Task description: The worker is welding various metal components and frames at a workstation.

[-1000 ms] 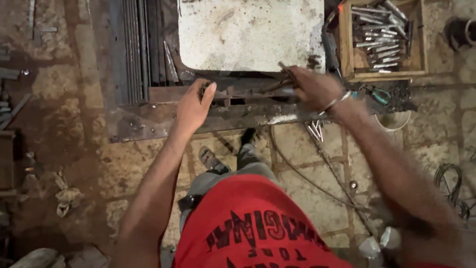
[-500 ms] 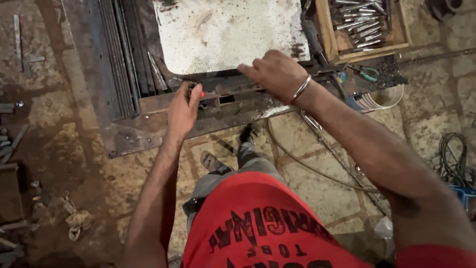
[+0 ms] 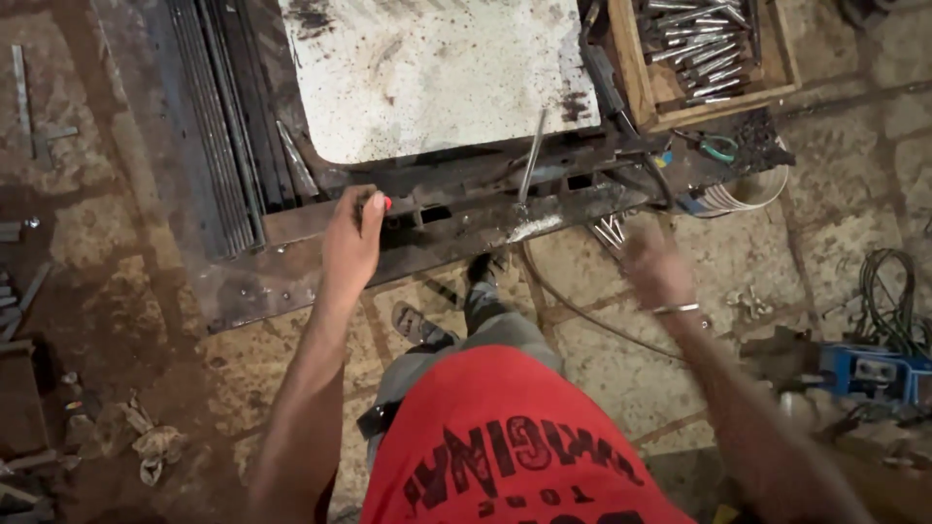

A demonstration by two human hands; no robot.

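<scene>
My left hand rests on the rusty steel frame with its fingers curled round a small red-tipped object. Motion blurs my right hand, which hovers over the stone floor just in front of the frame; it wears a metal bangle and nothing shows in it. A thin metal rod leans on the frame between the hands, its lower end on a bright patch of metal. Behind the frame lies a white, speckled metal plate.
Flat steel bars lie stacked to the left. A wooden box of metal pieces sits at the top right, with green-handled pliers beside it. A blue machine and coiled cables are on the right.
My right hand has left the frame and pulled back towards me and to the right. My left hand has closed round the red-tipped object. The rod now stands free on the frame.
</scene>
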